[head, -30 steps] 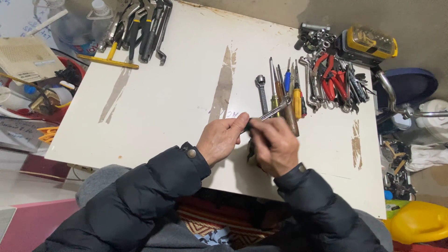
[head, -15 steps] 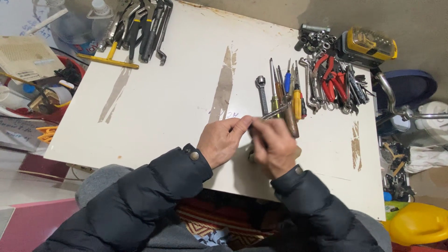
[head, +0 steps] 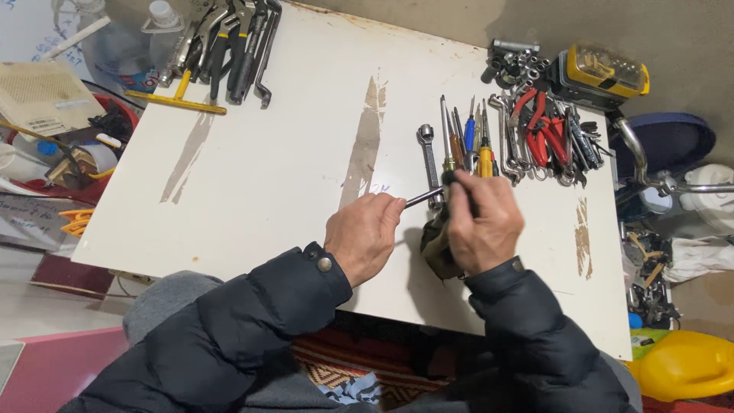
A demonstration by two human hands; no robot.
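Head view: both hands clamped on slim grey metal tool, olive rag beneath

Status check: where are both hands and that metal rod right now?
Left hand pinches thin metal rod. Right hand grips its far end over dark cloth. Row of screwdrivers just beyond.

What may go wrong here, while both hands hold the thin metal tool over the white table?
The left hand pinches only the end of the thin metal tool, so it might slip out. The right hand works right beside the row of screwdrivers; a jerk could scatter them. The dark cloth under that hand hides part of the grip, so a snag is possible.
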